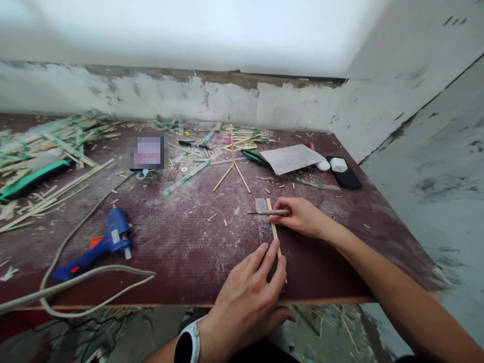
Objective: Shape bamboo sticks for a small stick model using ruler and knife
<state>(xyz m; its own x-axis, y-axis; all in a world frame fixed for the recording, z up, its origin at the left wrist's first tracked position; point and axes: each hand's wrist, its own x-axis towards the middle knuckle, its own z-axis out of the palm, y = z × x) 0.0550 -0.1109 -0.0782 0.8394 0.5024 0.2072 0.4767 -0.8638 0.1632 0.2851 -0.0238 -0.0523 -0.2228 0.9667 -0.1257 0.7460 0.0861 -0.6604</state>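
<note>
My left hand rests near the table's front edge, fingers stretched out and tips pressing on a thin wooden stick. Beneath and beside the stick lies a clear ruler with markings, partly hidden by my fingers. In my right hand, the fingers are pinched around a slim pen-like tool with a tan handle and a thin dark tip pointing left. The tool lies across the upper part of the stick and ruler. Beyond them stands a small joined stick frame with splayed legs.
A blue glue gun lies at left beside a looping white cable. Bundled sticks and a green-black case are far left. A screen device, white paper and a black phone sit toward the back.
</note>
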